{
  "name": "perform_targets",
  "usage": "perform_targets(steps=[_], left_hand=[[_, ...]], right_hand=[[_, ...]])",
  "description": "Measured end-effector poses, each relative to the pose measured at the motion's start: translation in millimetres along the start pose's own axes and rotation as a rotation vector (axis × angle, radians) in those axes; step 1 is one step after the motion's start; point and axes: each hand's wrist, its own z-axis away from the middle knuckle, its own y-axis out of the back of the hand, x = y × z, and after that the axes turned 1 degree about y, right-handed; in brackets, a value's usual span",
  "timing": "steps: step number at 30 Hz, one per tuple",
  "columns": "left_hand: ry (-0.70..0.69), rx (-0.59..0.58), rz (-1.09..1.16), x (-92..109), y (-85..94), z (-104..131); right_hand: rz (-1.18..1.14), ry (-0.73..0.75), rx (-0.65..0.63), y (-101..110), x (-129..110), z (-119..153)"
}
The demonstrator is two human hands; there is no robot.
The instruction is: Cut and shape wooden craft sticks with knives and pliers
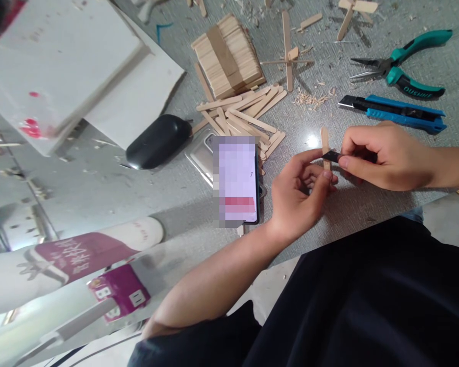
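A wooden stick [325, 142] stands upright just above the grey desk [137, 188], pinched by the left hand [298, 196]. The right hand [382, 155] pinches a dark blade [332, 156] against it. Shavings [309, 98], loose sticks [248, 120], a blue knife [396, 109], pliers [401, 63] and a phone [237, 181] lie around.

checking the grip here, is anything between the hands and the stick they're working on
Nothing visible. The left hand pinches the stick directly, holding it upright over the table. The right hand presses a dark blade straight against it. The pliers and blue knife lie apart behind.
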Motion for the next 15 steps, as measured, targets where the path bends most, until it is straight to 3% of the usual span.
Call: perform_targets(steps=[6,15], left_hand=[[0.039,0.060,0.044,7.3,-2.6,-1.0],[0.059,0.044,0.003,6.0,-2.3,2.3]], right_hand=[[0.122,-0.017,0.019,5.5,-3.9,-0.9],[0.155,-0.012,0.043,2.1,-1.3,0.2]])
